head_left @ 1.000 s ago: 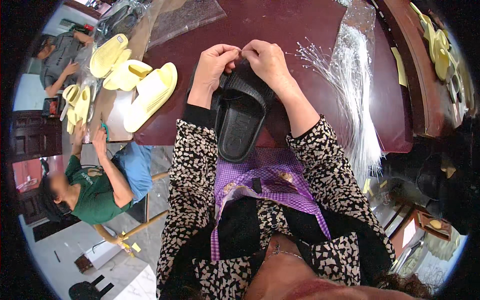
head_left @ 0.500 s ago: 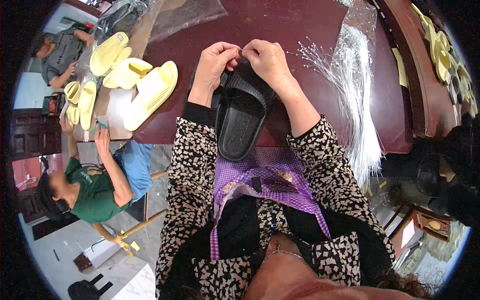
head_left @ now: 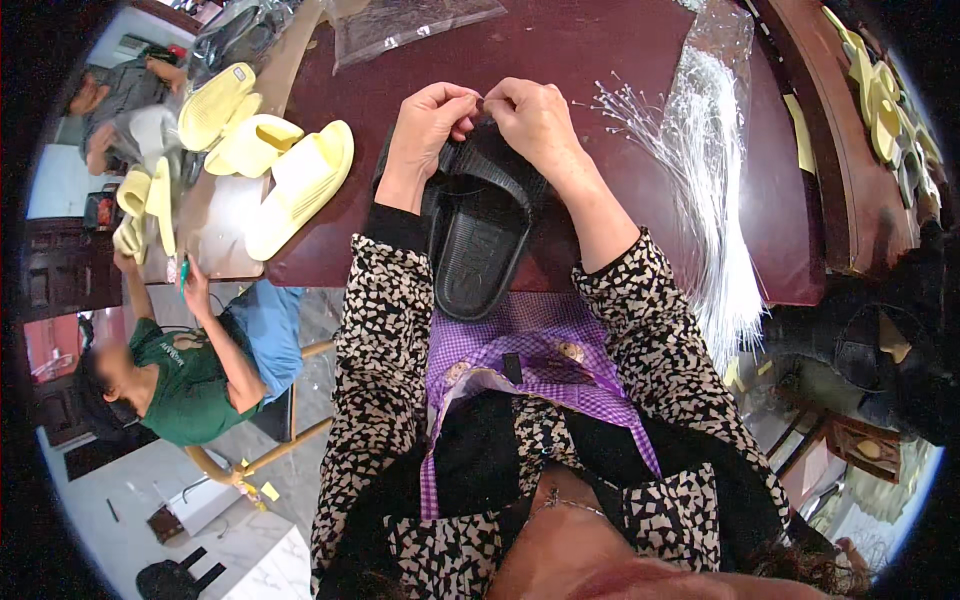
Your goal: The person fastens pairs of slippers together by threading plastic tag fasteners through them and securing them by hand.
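A pair of black slide slippers (head_left: 484, 252) lies at the table's near edge, heels toward me, the right one overlapping the left. Above their straps, my left hand (head_left: 437, 108) and my right hand (head_left: 527, 112) meet, thumbs and forefingers pinched together. Whatever is between the fingertips is too small to make out. To the right of my hands lies a bundle of thin white plastic tag ties (head_left: 712, 180), their knobbed ends fanned toward me and partly inside a clear bag.
Pale yellow slides (head_left: 305, 190) sit on the table's left. Beyond them lies a clear plastic bag (head_left: 400, 30). A co-worker in a green shirt (head_left: 190, 380) handles yellow slides at the left; another person (head_left: 125, 100) is farther back. More yellow slides (head_left: 882, 115) line the right.
My hands stay almost still, fingertips together. The clear bag at the far side has shifted right. At the left, the green-shirted co-worker's hands and slides have moved, and the farther person's arms too.
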Available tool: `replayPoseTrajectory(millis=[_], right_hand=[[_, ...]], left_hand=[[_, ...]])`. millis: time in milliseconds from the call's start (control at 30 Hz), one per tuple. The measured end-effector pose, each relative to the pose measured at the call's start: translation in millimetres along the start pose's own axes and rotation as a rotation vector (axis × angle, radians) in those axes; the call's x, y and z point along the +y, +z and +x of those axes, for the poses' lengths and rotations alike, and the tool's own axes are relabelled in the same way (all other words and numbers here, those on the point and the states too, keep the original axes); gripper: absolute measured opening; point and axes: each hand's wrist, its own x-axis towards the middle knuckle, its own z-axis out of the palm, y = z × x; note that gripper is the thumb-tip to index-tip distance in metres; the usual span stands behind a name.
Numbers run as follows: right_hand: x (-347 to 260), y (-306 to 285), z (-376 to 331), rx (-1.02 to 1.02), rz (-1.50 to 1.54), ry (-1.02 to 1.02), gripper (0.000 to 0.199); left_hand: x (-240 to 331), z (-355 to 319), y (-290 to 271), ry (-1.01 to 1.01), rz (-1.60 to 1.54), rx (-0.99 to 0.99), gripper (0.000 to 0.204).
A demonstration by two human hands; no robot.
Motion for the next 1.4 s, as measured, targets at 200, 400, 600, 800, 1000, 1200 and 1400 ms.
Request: replayPoseTrajectory(millis=[200, 400, 600, 800, 1000, 1200, 1400], right_hand=[[-2.1, -2.3, 0.9, 0.009, -0.033, -0.028, 0.011], [-1.0, 0.2, 0.8, 0.018, -0.037, -0.023, 0.011], [-0.6, 0.9, 1.0, 0.053, -0.016, -0.036, 0.010], [0.1, 0.2, 1.3, 0.059, 0.003, -0.045, 0.010], [-2.4, -0.4, 1.0, 0.047, 0.001, -0.030, 0.009], [-1.6, 1.5, 2.3, 0.034, -0.042, -0.040, 0.010], [-2.3, 1.0, 1.8, 0.033, -0.052, -0.039, 0.010]], left_hand=[[-0.7, 1.5, -1.2, -0.005, -0.005, -0.011, 0.008], [-1.1, 0.6, 0.0, 0.002, 0.005, -0.009, 0.009], [1.5, 0.4, -0.5, -0.007, 0.040, -0.024, 0.008], [2.4, 1.4, -5.7, -0.067, -0.096, -0.064, 0.008], [-1.0, 1.9, -4.5, -0.032, -0.030, -0.059, 0.009], [0.2, 1.2, -4.3, -0.030, -0.049, -0.037, 0.009], [0.9, 0.8, -4.2, -0.039, -0.039, -0.030, 0.010]])
